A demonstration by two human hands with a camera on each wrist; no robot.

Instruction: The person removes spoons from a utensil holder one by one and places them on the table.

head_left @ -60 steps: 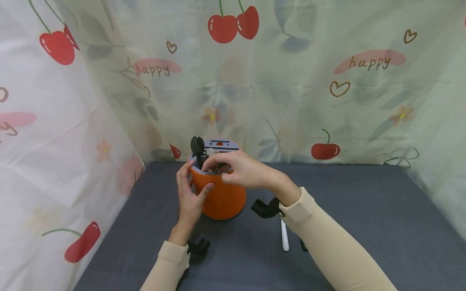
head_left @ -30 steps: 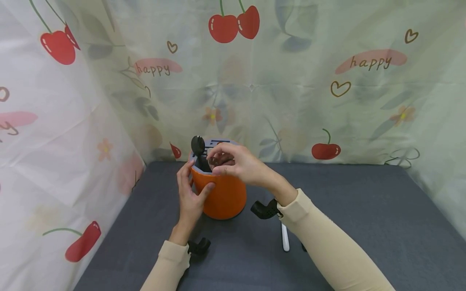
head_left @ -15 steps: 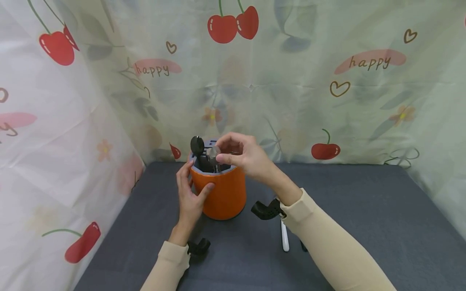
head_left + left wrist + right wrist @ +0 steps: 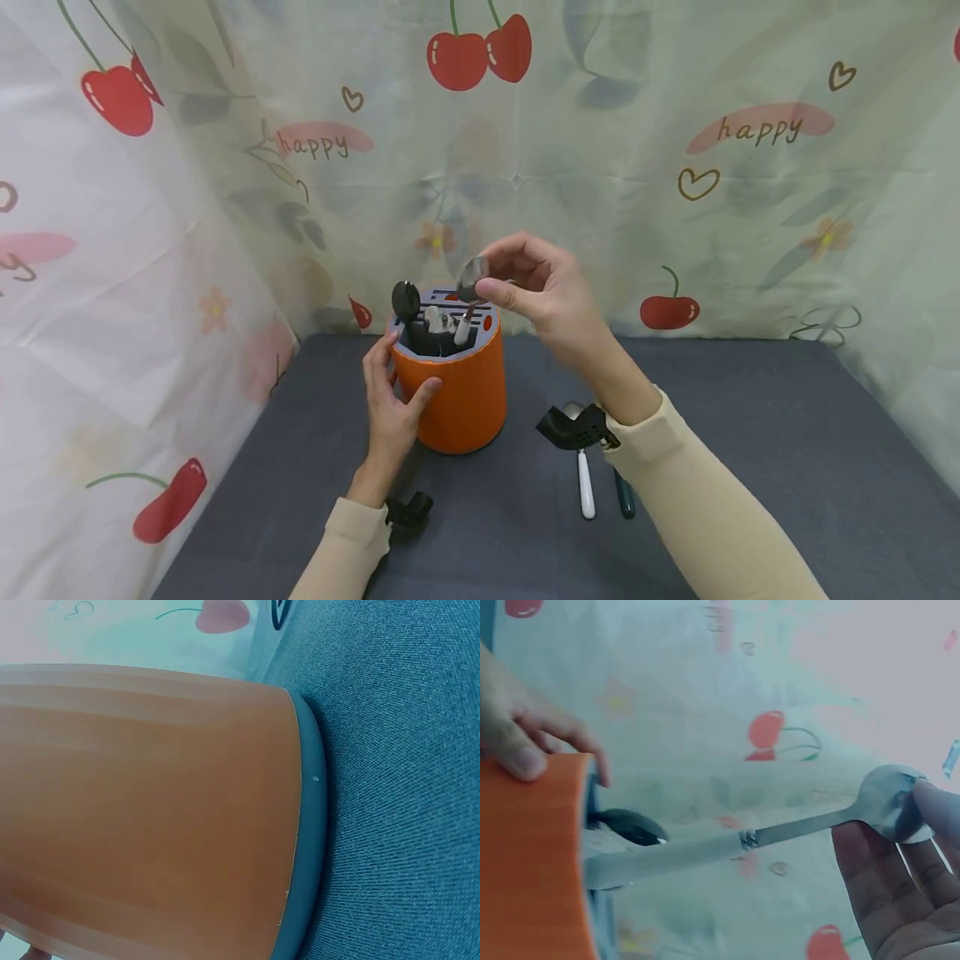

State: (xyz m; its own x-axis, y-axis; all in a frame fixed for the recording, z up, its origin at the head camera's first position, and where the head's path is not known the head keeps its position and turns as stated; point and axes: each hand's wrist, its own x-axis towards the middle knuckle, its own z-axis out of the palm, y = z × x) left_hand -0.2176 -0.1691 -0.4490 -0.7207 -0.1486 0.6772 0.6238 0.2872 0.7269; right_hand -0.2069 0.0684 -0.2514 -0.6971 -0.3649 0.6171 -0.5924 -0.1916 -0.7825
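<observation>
An orange cylindrical utensil holder (image 4: 461,408) with a grey slotted top stands on the table. My left hand (image 4: 390,408) grips its left side near the rim, thumb across the front. Above the opening, my right hand (image 4: 551,292) pinches a metal spoon by its bowl (image 4: 470,279). The spoon's white handle (image 4: 667,861) points down, its end still within the holder's mouth. A black spoon (image 4: 407,302) sticks up at the left of the opening, with a shiny silvery utensil head (image 4: 438,320) beside it.
A white-handled spoon (image 4: 586,492) lies on the dark grey table (image 4: 735,433), partly behind the right wrist's camera. Next to it is a dark green handle (image 4: 625,496), its other end hidden by the sleeve. A printed curtain (image 4: 525,192) stands behind the table.
My right hand has come up out of the holder and to the right, drawing the white-handled spoon upward by its bowl. My left hand stays on the holder.
</observation>
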